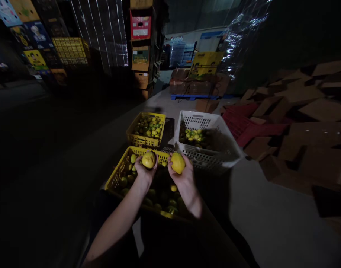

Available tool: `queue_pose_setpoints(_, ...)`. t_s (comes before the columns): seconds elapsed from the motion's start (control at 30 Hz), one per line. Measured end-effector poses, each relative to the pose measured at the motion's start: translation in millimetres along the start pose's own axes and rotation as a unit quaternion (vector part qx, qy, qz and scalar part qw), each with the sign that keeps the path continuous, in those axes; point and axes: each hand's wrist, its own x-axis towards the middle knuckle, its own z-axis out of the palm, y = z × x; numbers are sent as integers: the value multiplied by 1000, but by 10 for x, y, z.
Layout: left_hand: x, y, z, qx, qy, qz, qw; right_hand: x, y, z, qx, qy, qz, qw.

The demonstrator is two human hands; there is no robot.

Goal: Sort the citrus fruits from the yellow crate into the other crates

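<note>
Bare forearms enter from the bottom edge of the view and converge toward the centre. The left forearm rises diagonally from lower left, wrist extended, and ends in the left hand (pixel 144 169), palm turned up and fingers wrapped around a yellow fruit (pixel 148 159) with a dark blemish on its skin. The right forearm is shorter in view and angles up from lower centre; the right hand (pixel 183 178) is closed on a second yellow fruit (pixel 177 162), which protrudes above the fingers. The two fruits are held side by side, near each other but not touching.

Both hands are positioned above the far rim of the near yellow crate (pixel 116 178), which rests on the floor directly ahead of the person. This crate contains green and yellow fruit, mostly in shadow beneath the arms.

Beyond it on the left stands a second yellow crate (pixel 141 140), also loaded with green-yellow fruit. To the right of that stands a white crate (pixel 206 158) with perforated walls, holding a smaller layer of fruit at its far left corner.

Red crates (pixel 243 119) lie behind the white crate, and flattened cardboard (pixel 312 123) is heaped along the right side. Stacked cartons (pixel 141 44) and wrapped pallets occupy the dim background.
</note>
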Motion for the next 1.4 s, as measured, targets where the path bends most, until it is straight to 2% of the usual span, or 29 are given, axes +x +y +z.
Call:
queue_pose_setpoints(0.13, -91, 33, 31, 0, -63, -50, 997, -102, -56, 172, 38, 53, 49, 997)
queue_pose_setpoints(0.27, -192, 56, 72, 16, -128, -92, 987, -194, -53, 289, 9, 20, 76, 997)
queue_pose_setpoints(0.47, -310, 78, 96, 66, -199, -75, 975, -299, -62, 352, 1, -43, 86, 995)
queue_pose_setpoints(0.6, -344, 71, 88, 100, -190, -74, 974, -343, -74, 356, -44, -89, 106, 989)
queue_pose_setpoints(0.7, -328, 68, 59, 141, -185, -73, 970, -360, -82, 330, -80, -147, 108, 980)
queue_pose_setpoints(0.9, -258, 84, -21, 193, -231, -116, 946, -341, -91, 237, -117, -269, 92, 951)
queue_pose_setpoints(1.0, -256, 87, -33, 196, -225, -119, 947, -326, -88, 207, -124, -307, 87, 940)
queue_pose_setpoints(1.07, -266, 86, -29, 200, -208, -114, 951, -327, -89, 203, -120, -312, 91, 938)
queue_pose_setpoints(1.23, -288, 88, -3, 205, -187, -140, 951, -373, -113, 241, -113, -259, 136, 950)
queue_pose_setpoints(1.4, -285, 94, 9, 191, -178, -161, 952, -404, -130, 266, -114, -262, 136, 949)
